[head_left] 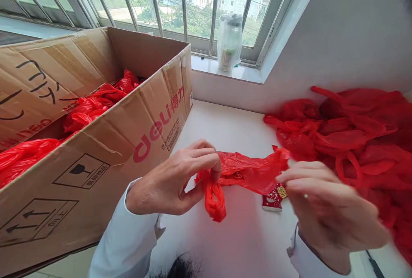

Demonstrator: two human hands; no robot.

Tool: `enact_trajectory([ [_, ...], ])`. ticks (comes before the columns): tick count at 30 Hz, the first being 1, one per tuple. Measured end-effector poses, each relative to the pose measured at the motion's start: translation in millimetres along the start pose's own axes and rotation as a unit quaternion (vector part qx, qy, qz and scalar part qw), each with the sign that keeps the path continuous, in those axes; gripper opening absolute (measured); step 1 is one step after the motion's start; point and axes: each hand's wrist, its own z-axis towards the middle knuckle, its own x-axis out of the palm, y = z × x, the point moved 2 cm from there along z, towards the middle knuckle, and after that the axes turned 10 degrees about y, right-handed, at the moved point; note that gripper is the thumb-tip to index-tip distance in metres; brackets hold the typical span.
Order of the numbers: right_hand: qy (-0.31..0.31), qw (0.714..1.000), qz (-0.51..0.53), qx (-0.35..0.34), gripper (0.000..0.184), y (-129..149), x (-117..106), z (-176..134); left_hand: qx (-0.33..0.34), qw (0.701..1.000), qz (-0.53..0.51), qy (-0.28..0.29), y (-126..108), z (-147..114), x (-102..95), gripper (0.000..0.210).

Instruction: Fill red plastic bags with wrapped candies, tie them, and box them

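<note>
A thin red plastic bag (247,168) stretches across the white table. My left hand (180,179) is closed on its left end, thumb and fingers pinching it, and a bunched loop of the bag hangs below them. My right hand (331,205) is at the bag's right end, smeared by motion. Its fingertips overlap or nearly touch the plastic, and I cannot tell whether they grip it. Partly under the bag's right end lies a small dark red packet (273,198) with white and gold print.
A large cardboard box (154,119) on the left holds several red plastic bags (93,106). A heap of red bags (360,127) lies on the right against the wall. On the windowsill stands a plastic-wrapped container (229,46). Metal bars cross the window.
</note>
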Motion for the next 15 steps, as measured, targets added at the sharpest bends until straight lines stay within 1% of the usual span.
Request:
enact_trajectory([
  [1, 0.113, 0.993, -0.018, -0.017, 0.022, 3, 10, -1, 0.001, 1.000, -0.002, 0.002, -1, -1, 0.2, 0.024],
  [2, 0.211, 0.976, -0.043, -0.024, 0.026, 2, 19, -4, -0.002, 1.000, -0.004, 0.004, -1, -2, 0.5, 0.023],
  [3, 0.287, 0.955, -0.073, -0.014, 0.029, -4, 28, -7, -0.009, 1.000, -0.005, 0.007, -2, -3, 0.8, 0.021],
  [4, 0.345, 0.932, -0.105, 0.016, 0.032, -13, 35, -10, -0.017, 1.000, -0.005, 0.011, -2, -4, 1.2, 0.020],
  [5, 0.384, 0.912, -0.136, 0.048, 0.033, -23, 40, -13, -0.026, 1.000, -0.006, 0.016, -2, -5, 1.6, 0.019],
  [7, 0.425, 0.879, -0.188, 0.101, 0.028, -41, 45, -19, -0.036, 0.999, -0.010, 0.028, -3, -7, 2.1, 0.017],
  [8, 0.432, 0.870, -0.207, 0.119, 0.029, -47, 44, -22, -0.035, 0.999, -0.015, 0.032, -3, -8, 1.8, 0.016],
  [9, 0.431, 0.866, -0.220, 0.129, 0.035, -50, 43, -24, -0.034, 0.999, -0.022, 0.035, -4, -8, 1.0, 0.014],
  [11, 0.424, 0.866, -0.227, 0.136, 0.047, -51, 40, -26, -0.038, 0.998, -0.035, 0.039, -5, -9, -1.4, 0.011],
  [13, 0.423, 0.869, -0.215, 0.136, 0.050, -46, 38, -27, -0.056, 0.997, -0.036, 0.040, -8, -9, -2.4, 0.022],
  [15, 0.423, 0.872, -0.201, 0.138, 0.052, -40, 40, -26, -0.089, 0.995, 0.003, 0.032, -13, -5, 1.3, 0.033],
])
